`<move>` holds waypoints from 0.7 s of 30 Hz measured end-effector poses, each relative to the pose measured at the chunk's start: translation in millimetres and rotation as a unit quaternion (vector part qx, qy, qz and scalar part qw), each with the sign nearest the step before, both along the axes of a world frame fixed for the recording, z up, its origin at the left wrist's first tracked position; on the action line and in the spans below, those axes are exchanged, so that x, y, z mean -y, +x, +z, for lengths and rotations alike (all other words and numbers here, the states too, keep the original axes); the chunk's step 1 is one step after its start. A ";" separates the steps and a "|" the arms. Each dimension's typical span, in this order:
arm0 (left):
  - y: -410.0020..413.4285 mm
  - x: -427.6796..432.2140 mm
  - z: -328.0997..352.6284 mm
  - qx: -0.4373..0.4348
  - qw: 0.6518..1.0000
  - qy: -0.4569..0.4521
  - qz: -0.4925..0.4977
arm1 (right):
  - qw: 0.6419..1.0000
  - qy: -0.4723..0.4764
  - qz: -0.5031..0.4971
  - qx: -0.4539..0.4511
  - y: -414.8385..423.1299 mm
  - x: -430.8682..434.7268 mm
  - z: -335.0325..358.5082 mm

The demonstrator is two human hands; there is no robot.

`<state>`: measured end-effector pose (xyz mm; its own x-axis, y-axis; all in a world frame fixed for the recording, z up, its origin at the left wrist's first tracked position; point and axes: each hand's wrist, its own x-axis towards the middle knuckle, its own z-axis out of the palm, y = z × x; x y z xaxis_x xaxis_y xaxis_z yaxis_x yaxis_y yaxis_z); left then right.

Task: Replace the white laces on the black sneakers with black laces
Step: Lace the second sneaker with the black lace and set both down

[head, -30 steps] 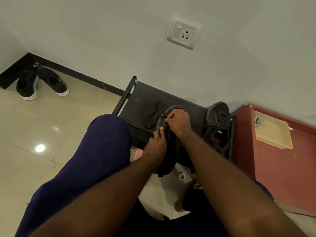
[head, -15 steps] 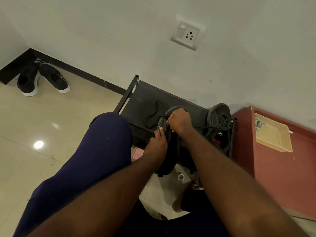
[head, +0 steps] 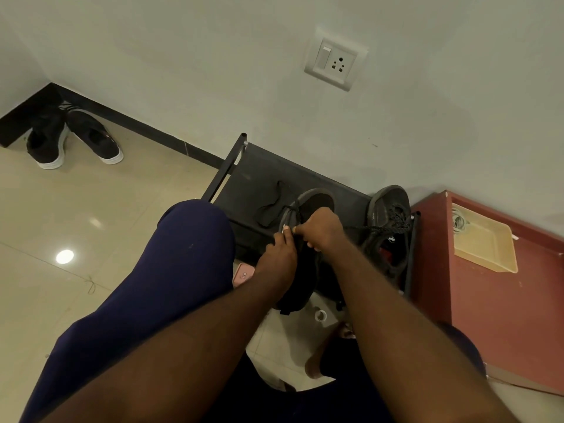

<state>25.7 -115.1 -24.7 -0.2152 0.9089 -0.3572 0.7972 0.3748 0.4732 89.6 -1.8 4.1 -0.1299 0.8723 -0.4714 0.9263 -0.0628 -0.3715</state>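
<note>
Gripping sneaker, left hand; right hand pinching lace

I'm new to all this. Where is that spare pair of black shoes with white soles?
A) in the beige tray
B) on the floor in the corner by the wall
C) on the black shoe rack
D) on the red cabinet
B: the white-soled pair lies on the tiled floor in the corner where the walls meet, well to the left of the shoe rack.
</note>
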 end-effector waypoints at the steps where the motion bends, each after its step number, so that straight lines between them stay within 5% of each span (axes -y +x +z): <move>1: -0.1 -0.2 0.1 0.005 1.000 0.000 0.003 | 1.000 0.019 0.000 0.010 0.6 3.9 -4.4; 13: -2.7 1.4 -2.3 0.015 1.000 0.012 0.001 | 0.995 0.076 -0.066 -0.008 -7.7 25.3 -5.3; 21: -1.5 -0.2 -3.3 0.022 1.000 0.001 0.006 | 0.999 0.037 -0.023 -0.024 -7.2 19.3 1.2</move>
<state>24.2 -114.9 -28.1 -0.2103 0.9067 -0.3655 0.7705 0.3838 0.5089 82.3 -21.1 5.3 -0.1093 0.9102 -0.3996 0.9039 -0.0762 -0.4209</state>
